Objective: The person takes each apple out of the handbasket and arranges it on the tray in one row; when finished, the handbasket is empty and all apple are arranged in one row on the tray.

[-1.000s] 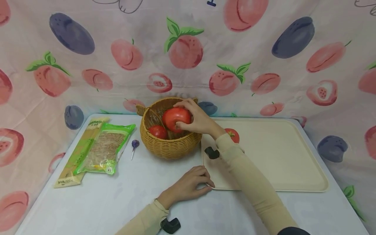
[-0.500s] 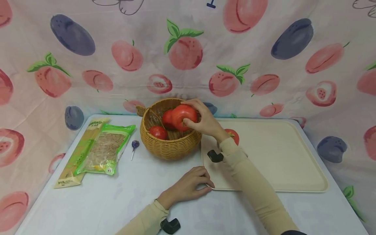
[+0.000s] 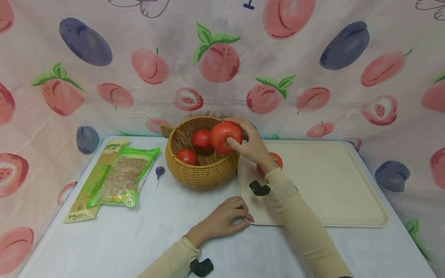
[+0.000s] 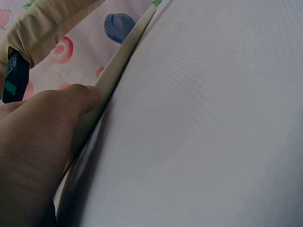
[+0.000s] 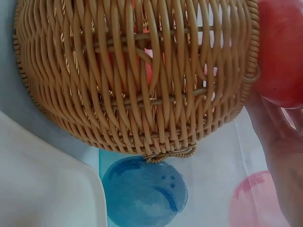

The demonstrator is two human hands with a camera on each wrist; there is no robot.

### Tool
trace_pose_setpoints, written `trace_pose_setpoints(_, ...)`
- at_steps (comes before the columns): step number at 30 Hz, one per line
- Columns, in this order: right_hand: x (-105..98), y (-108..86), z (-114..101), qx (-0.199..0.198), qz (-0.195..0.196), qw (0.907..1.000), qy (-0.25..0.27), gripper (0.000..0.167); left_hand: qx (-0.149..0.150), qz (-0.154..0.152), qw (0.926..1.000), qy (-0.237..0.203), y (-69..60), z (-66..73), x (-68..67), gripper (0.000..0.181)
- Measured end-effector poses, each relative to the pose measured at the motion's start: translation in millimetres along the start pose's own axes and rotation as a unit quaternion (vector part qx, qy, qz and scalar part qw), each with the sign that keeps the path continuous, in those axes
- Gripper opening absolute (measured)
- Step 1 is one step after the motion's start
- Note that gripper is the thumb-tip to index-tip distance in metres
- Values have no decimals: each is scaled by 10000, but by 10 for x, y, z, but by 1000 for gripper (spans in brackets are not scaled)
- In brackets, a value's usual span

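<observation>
My right hand (image 3: 252, 143) grips a large red tomato (image 3: 222, 138) over the right rim of the wicker basket (image 3: 201, 177); the right wrist view shows this tomato (image 5: 281, 52) beside the basket wall (image 5: 132, 90). Two more red tomatoes, one (image 3: 201, 140) near the middle and one (image 3: 187, 156) at the front left, lie inside the basket. Another tomato (image 3: 277, 160) sits on the cream tray (image 3: 333, 185), partly hidden by my right wrist. My left hand (image 3: 224, 218) rests at the tray's front left corner, its thumb on the tray edge (image 4: 111, 78) in the left wrist view.
Left of the basket, a green-edged clear packet (image 3: 123, 175) overlaps a long yellow-green packet (image 3: 94, 181). A purple-topped lollipop (image 3: 159, 171) lies between the packets and the basket. Behind the table hangs a fruit-patterned cloth (image 3: 222, 96).
My right hand has moved right with its tomato, from over the basket's middle to its right rim, uncovering the tomato behind it. The left hand has stayed in place.
</observation>
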State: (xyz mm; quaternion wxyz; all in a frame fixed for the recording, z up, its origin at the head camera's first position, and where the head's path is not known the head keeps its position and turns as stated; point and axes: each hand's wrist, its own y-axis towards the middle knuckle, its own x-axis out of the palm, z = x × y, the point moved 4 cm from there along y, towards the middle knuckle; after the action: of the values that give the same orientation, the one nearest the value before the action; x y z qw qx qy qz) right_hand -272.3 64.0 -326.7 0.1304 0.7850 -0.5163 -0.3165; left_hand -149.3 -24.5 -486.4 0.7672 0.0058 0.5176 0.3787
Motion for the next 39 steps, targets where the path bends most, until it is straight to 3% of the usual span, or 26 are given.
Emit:
trace_pose_setpoints(12, -102, -108, -44, 172, 332, 9993, 81, 47, -167, -43, 9999, -7, 0, -2, 8, 8)
trace_pose_setpoints(19, -154, -165, -3, 70, 547, 9983, 181, 46, -116, -31, 9999, 16, 1, -11, 16, 9)
trace_pose_setpoints(29, -266, -240, 19, 205, 760, 9969, 17, 45, -99, -29, 9999, 74, -2, -2, 13, 8)
trace_pose_setpoints(39, -334, -359, 66, 239, 902, 9955, 183, 44, -119, -43, 9999, 46, 0, 3, 8, 8)
